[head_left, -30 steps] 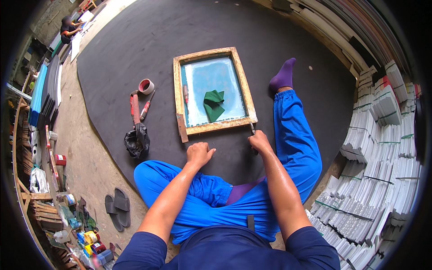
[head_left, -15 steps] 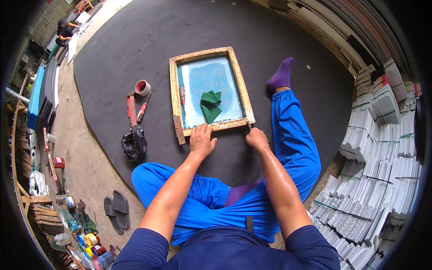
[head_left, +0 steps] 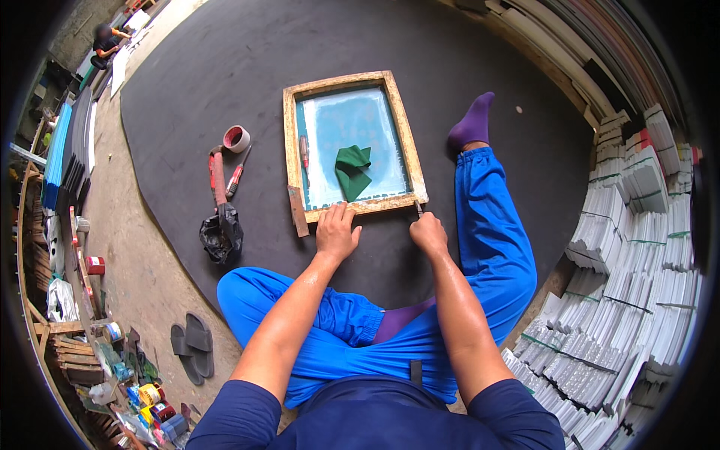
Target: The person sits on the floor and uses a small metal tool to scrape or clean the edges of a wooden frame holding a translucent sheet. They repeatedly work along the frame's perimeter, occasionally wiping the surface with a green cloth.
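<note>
In front of me a wooden screen-printing frame point(head_left: 402, 139) with blue-white mesh lies on the dark sheet. The fingers of my left hand point(head_left: 337, 231) are stretched over its near bar. At the near right corner my right hand point(head_left: 430, 232) is closed around a narrow dark tool point(head_left: 418, 207); its tip meets the wood, and the rest is hidden in the fist. A folded green cloth point(head_left: 352, 172) lies on the mesh. Inside the left bar rests a red-handled tool point(head_left: 304, 152). A loose wooden strip point(head_left: 298, 211) sits against the near left corner.
To the left are a tape roll point(head_left: 236, 139), a red-handled tool point(head_left: 235, 180), and a red bar point(head_left: 217, 178) beside a black plastic bag point(head_left: 221, 234). Slippers point(head_left: 193, 349) lie on the floor. Bundled white stacks point(head_left: 600, 300) line the right. A person point(head_left: 105, 45) sits far left.
Both hands keep their places at the frame's near bar. The view has shifted slightly; the far person's arm has moved.
</note>
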Demonstrator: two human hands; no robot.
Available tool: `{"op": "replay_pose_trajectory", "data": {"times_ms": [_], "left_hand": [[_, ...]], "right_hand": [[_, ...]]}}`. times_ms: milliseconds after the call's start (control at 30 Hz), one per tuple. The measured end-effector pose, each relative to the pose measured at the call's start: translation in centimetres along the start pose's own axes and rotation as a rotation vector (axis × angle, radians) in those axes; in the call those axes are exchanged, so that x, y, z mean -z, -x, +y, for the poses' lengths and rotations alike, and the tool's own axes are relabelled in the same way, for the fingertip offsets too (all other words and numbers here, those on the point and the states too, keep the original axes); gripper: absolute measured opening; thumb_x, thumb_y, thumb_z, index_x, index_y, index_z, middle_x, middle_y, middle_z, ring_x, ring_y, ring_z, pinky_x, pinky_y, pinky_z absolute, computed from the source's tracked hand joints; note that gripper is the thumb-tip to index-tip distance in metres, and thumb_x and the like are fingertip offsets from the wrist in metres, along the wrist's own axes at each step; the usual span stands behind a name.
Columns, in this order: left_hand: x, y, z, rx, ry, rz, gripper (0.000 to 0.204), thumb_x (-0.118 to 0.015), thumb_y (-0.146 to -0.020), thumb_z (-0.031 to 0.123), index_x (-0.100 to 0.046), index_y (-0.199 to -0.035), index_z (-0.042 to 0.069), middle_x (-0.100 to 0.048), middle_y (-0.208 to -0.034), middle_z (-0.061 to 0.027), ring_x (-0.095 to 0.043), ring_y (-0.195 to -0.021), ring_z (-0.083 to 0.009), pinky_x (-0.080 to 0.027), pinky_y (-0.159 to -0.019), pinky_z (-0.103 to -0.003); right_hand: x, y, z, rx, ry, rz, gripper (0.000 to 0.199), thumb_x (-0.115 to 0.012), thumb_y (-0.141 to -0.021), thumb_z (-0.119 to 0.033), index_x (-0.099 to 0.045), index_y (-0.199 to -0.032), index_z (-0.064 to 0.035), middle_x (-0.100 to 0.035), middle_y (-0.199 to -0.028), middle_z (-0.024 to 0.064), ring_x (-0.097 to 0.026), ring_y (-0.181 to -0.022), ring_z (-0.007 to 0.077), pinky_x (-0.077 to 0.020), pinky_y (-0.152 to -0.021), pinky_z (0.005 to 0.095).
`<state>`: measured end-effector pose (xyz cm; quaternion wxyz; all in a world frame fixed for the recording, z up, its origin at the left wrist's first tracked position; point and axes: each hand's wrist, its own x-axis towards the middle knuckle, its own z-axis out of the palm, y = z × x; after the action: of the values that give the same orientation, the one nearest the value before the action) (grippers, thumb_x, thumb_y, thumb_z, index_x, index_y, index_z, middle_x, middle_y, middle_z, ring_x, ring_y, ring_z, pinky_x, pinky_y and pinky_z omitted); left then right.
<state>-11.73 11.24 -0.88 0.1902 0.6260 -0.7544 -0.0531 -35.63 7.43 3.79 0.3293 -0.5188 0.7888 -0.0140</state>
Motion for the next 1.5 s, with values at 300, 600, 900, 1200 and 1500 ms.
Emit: {"op": "replay_pose_trajectory", "data": {"times_ms": [300, 600, 900, 1200, 1500], "left_hand": [[0.7, -0.5, -0.1, 0.007, 0.042, -0.015, 0.040, -0.083, -0.077, 0.024, -0.070, -0.111, 0.008, -0.065, -0.130, -0.0141, -0.060, -0.121, -0.0335, -0.045, -0.102, -0.045], [1.1, -0.9, 0.2, 0.045, 0.061, 0.003, 0.038, -0.084, -0.077, 0.026, -0.074, -0.110, 0.011, -0.066, -0.128, -0.0126, -0.057, -0.125, -0.0299, -0.042, -0.107, -0.046], [1.1, 1.3, 0.9, -0.147, 0.151, 0.023, 0.019, -0.080, -0.080, 0.023, -0.078, -0.096, 0.014, -0.073, -0.089, -0.0016, -0.065, -0.096, -0.0227, -0.047, -0.091, -0.041], [0.6, 3.1, -0.3, 0.068, 0.153, -0.091, 0.012, -0.073, -0.086, 0.024, -0.080, -0.086, 0.014, -0.075, -0.087, -0.0026, -0.066, -0.092, -0.0235, -0.046, -0.084, -0.040], [1.5, 4.8, -1.7, 0.335, 0.142, -0.288, 0.019, -0.074, -0.087, 0.033, -0.082, -0.090, 0.016, -0.077, -0.089, -0.0097, -0.073, -0.088, -0.0283, -0.050, -0.085, -0.042]], "right_hand": [[-2.5, -2.0, 2.3, -0.035, -0.481, -0.188, 0.018, -0.057, -0.086, -0.010, -0.066, -0.092, 0.0047, -0.067, -0.077, 0.0185, -0.070, -0.066, 0.0285, -0.0569, -0.060, 0.0420], [-3.2, -1.4, 4.0, 0.082, -0.943, -0.454, 0.017, -0.060, -0.083, -0.003, -0.063, -0.099, 0.0036, -0.062, -0.068, 0.0101, -0.061, -0.052, 0.0202, -0.0530, -0.046, 0.0349], [-6.1, 2.3, 1.2, 0.303, -0.445, -0.692, 0.031, -0.061, -0.083, -0.007, -0.067, -0.110, 0.0071, -0.067, -0.073, 0.0112, -0.064, -0.054, 0.0172, -0.0519, -0.050, 0.0315], [-6.7, 3.3, 1.3, 0.205, -0.636, -0.966, 0.050, -0.071, -0.084, -0.006, -0.061, -0.132, -0.0010, -0.070, -0.089, 0.0103, -0.067, -0.068, 0.0153, -0.0571, -0.062, 0.0300], [-3.9, 3.7, 1.3, 0.059, -0.606, -1.041, 0.045, -0.061, -0.095, -0.006, -0.051, -0.139, -0.0043, -0.070, -0.103, 0.0161, -0.073, -0.088, 0.0228, -0.0633, -0.072, 0.0463]]}}
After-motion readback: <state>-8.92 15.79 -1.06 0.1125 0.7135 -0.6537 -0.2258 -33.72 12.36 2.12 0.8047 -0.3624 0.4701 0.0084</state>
